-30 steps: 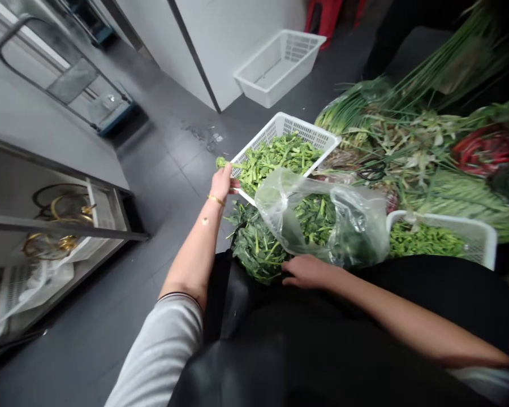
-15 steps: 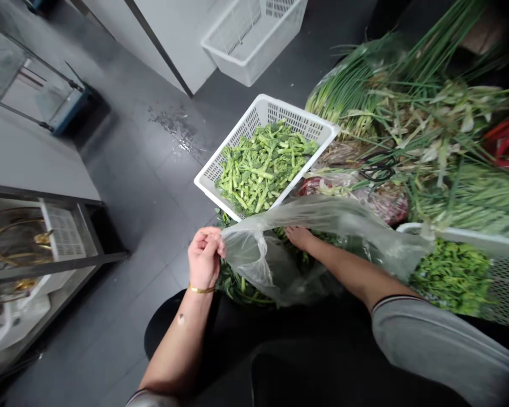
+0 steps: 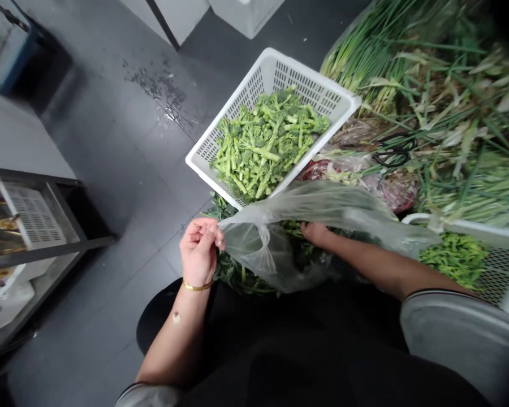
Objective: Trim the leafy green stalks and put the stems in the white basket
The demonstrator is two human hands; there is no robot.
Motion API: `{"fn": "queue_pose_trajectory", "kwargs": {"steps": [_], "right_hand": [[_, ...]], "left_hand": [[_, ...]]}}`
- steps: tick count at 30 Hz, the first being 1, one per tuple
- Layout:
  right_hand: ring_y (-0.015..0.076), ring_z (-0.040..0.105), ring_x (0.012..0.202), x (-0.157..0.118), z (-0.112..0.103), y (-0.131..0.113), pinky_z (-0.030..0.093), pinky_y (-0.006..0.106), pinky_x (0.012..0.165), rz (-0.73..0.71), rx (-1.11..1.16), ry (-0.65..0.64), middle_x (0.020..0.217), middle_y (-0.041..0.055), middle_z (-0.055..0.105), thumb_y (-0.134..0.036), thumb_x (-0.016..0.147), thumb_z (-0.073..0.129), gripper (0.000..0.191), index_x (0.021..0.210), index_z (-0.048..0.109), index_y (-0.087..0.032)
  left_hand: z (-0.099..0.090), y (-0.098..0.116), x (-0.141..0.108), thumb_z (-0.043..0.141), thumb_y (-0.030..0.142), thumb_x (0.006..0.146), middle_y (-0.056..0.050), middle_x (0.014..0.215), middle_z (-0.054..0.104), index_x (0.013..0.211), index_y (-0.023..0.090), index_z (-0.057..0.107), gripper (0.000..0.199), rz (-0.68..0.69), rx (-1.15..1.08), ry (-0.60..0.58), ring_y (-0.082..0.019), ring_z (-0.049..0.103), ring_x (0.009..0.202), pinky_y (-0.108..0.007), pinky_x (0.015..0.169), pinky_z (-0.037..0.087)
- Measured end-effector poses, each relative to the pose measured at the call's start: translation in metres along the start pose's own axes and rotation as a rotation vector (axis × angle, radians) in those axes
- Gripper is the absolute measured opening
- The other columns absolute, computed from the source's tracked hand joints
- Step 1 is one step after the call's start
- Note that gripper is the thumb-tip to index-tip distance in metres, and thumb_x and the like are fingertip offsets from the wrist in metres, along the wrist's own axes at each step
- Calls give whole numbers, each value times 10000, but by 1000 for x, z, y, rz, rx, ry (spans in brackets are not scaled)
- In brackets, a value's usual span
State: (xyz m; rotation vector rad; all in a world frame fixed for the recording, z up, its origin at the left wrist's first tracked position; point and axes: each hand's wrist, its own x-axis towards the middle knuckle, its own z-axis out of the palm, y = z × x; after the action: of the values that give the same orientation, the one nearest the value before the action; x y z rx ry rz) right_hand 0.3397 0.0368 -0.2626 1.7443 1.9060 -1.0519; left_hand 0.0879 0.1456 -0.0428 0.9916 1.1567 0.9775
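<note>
My left hand [image 3: 200,244] pinches the edge of a clear plastic bag [image 3: 335,200], lifting its rim. Inside the bag's opening, my right hand [image 3: 316,233] is among dark green leafy stems [image 3: 299,249], its fingers curled and partly hidden by the leaves. Just beyond the bag stands a white perforated basket [image 3: 254,76] holding cut green broccoli stems [image 3: 267,144]. More dark leaves [image 3: 241,274] lie beneath the bag near my knees.
Spring onions [image 3: 377,56] and black scissors [image 3: 394,151] lie at the right, by a bagged reddish vegetable [image 3: 396,189]. A second basket [image 3: 500,271] holds chopped greens [image 3: 456,257]. A metal shelf [image 3: 68,249] stands at the left, a white bin [image 3: 250,17] at the top.
The view has shifted closer to the basket of broccoli stems. My right hand has moved slightly right among the leaves, and its fingers have curled. My left hand still pinches the bag's edge.
</note>
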Motion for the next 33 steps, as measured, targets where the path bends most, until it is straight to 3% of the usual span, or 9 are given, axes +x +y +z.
{"fn": "queue_pose_trajectory", "kwargs": {"steps": [4,7,10,14,19,24,29,31,33], "right_hand": [[227,672,778,-37,-50,0,471,356,759,82,93,69,711,125,686,-97,718,651,114,828,674,-76],[240,669,738,-89,-97,-12,457,335,708,67,87,104,648,100,676,-84,642,668,120,754,682,-126],[259,660,736,-155,-141,-45,450,338,676,22,-20,62,712,94,693,-101,536,734,336,868,705,-143],[263,638,689,-238,-182,-113,446,366,675,-105,-222,17,686,52,670,-165,480,777,587,1059,679,-175],[219,614,691,-291,-183,-193,439,378,793,-471,-178,74,537,-22,563,-108,502,758,288,752,670,-220],[233,621,854,-292,-194,-245,445,407,897,-669,-444,184,743,3,647,6,511,706,331,744,646,-222],[307,431,1265,-320,-225,-249,326,506,1046,-667,-304,812,1303,40,533,-69,716,623,553,1234,554,-250],[293,534,1144,-330,-212,-234,432,465,941,-518,-49,991,1244,76,563,-251,804,621,519,1307,491,-232],[244,635,864,-329,-183,-218,512,386,741,-394,226,934,1001,70,652,-432,808,625,481,1229,545,-214]], "left_hand": [[-6,6,-11,662,305,781,-11,667,586,889,168,627,178,109,240,-8,-118,532,564,-261,535,479],[2,28,-41,697,277,742,-125,1095,614,1115,172,608,398,466,548,-8,-248,570,1033,-401,870,485],[24,47,-81,784,298,637,-158,1346,497,1255,187,556,669,653,605,-369,-319,419,1285,-462,1082,320],[51,43,-113,875,448,404,-148,1108,651,1066,187,665,742,255,384,-911,-352,577,1103,-460,977,432],[27,17,-152,800,661,353,-179,933,685,968,126,680,824,-540,-24,-1349,-336,663,836,-398,627,526],[-1,10,-200,849,543,328,-151,747,670,908,92,682,754,-542,-264,-971,-205,594,562,-278,440,414],[-5,31,-187,823,481,423,-37,669,599,909,136,640,623,-269,-526,-586,-95,475,501,-231,450,347],[-6,40,-180,817,463,477,-15,672,584,895,146,633,557,-167,-527,-493,-85,469,516,-236,492,373],[-7,44,-181,847,391,481,-10,720,603,885,150,630,518,-56,-399,-412,-101,521,586,-248,574,424]]}}
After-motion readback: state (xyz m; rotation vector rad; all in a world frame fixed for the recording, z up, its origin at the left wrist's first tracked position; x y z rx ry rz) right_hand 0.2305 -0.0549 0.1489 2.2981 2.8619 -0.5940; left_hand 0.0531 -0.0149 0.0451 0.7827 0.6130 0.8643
